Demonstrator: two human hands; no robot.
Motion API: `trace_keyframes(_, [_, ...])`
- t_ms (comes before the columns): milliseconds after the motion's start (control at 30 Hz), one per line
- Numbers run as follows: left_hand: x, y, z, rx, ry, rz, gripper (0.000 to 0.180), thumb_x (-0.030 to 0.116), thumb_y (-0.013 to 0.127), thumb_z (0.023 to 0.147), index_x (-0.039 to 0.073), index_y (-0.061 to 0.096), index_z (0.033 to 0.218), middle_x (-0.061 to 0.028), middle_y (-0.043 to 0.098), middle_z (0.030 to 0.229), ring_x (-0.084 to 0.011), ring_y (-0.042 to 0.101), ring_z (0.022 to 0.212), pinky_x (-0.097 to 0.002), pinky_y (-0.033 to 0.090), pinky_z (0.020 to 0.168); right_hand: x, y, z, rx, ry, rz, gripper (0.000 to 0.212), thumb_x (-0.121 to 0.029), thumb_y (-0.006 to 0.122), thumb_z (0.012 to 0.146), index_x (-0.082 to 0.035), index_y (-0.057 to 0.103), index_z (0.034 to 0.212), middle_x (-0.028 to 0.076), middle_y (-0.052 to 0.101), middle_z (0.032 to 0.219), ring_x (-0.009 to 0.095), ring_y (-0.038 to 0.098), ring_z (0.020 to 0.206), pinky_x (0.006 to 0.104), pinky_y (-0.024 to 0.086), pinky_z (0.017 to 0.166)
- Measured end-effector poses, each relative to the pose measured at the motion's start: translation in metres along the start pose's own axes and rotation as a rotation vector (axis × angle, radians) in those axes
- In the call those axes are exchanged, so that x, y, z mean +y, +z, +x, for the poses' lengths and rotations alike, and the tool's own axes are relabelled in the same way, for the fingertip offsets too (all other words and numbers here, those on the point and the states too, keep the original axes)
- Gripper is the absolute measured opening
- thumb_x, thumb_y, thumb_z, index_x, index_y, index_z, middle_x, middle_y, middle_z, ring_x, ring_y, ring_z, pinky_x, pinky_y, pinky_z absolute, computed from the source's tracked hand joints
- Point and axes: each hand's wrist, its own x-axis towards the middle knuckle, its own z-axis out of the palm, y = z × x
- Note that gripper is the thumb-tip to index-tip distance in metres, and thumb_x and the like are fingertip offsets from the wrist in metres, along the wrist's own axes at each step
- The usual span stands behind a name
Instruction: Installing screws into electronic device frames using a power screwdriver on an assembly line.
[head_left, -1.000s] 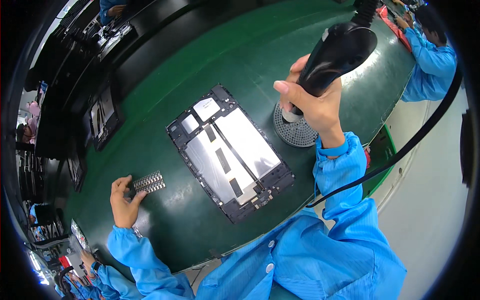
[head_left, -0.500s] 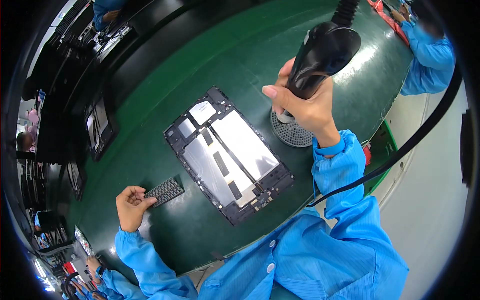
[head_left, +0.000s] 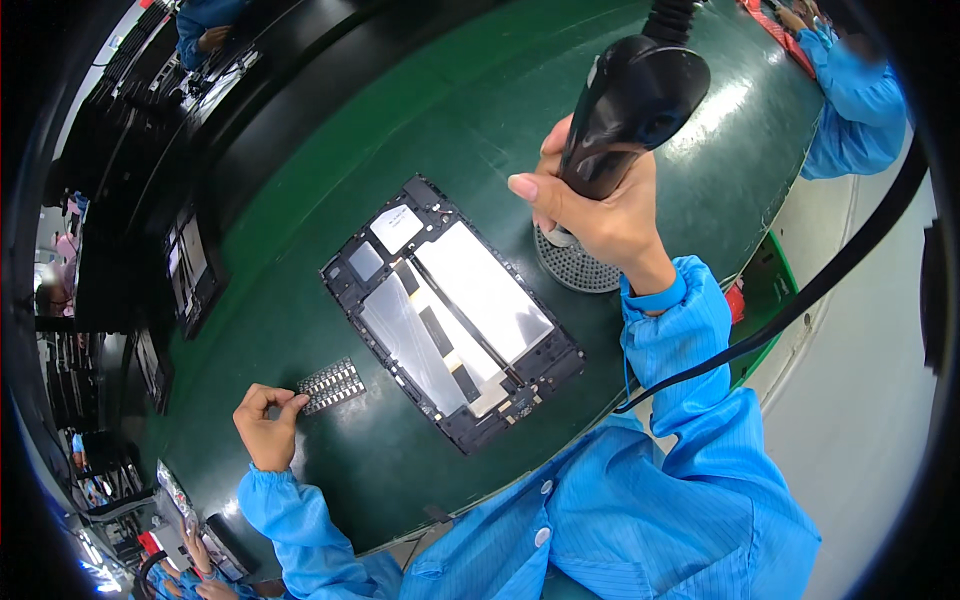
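My left hand (head_left: 268, 424) pinches the near left corner of a small flat dark panel (head_left: 332, 386) between thumb and fingers. Rows of tiny silvery rectangles cover the panel. On the right, my right hand (head_left: 606, 212) is wrapped round the narrow part of a glossy black handheld tool (head_left: 640, 110) with a ribbed black hose at its top. Below that hand a grey round perforated disc (head_left: 578, 264) shows, partly covered by it. Between my hands lies an opened tablet-like device (head_left: 410, 340), its silvery inner plates, dark frame and small circuit parts exposed.
A thick black cable (head_left: 790, 312) arches across the right side. Beyond the green table edge stands a green bin (head_left: 765, 308). Dark racks with panels (head_left: 190, 262) line the left. A co-worker's blue sleeve (head_left: 858, 115) is at the far right; other people's hands show lower left.
The small panel has tilted in my left hand, so its silvery rectangles show brighter. The black tool and my right hand have shifted slightly left in the picture, as has the opened device.
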Motion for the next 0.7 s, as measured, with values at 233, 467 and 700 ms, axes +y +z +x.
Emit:
trace_keyframes(233, [0.036, 0.001, -0.021, 0.241, 0.161, 0.12, 0.015, -0.004, 0.076, 0.065, -0.003, 0.064, 0.074, -0.0107, 0.065, 0.073, -0.0165, 0.061, 0.068, -0.027, 0.049, 0.065, -0.011, 0.014, -0.003, 0.095, 0.047, -0.077, 0.03, 0.001, 0.075, 0.073, 0.0, 0.055, 0.096, 0.003, 0.058, 0.065, 0.009, 0.054, 0.051, 0.0216, 0.043, 0.046])
trace_keyframes(467, [0.071, 0.056, -0.011, -0.014, -0.13, -0.645, 0.012, -0.002, 0.072, 0.076, -0.005, 0.067, 0.086, -0.0117, 0.068, 0.079, -0.0158, 0.065, 0.071, -0.0247, 0.053, 0.066, -0.028, 0.043, -0.006, -0.025, -0.142, 0.115, 0.037, 0.008, 0.067, 0.074, -0.001, 0.046, 0.104, 0.006, 0.056, 0.061, 0.015, 0.055, 0.049, 0.0274, 0.047, 0.049])
trace_keyframes(700, [0.075, 0.092, 0.009, -0.069, -0.135, -0.733, 0.011, 0.0, 0.069, 0.08, -0.006, 0.066, 0.089, -0.0096, 0.068, 0.08, -0.0115, 0.064, 0.071, -0.0222, 0.052, 0.065, -0.027, 0.081, -0.017, -0.193, -0.147, 0.178, 0.04, 0.008, 0.068, 0.074, -0.001, 0.044, 0.105, 0.009, 0.058, 0.063, 0.013, 0.056, 0.051, 0.0241, 0.047, 0.049])
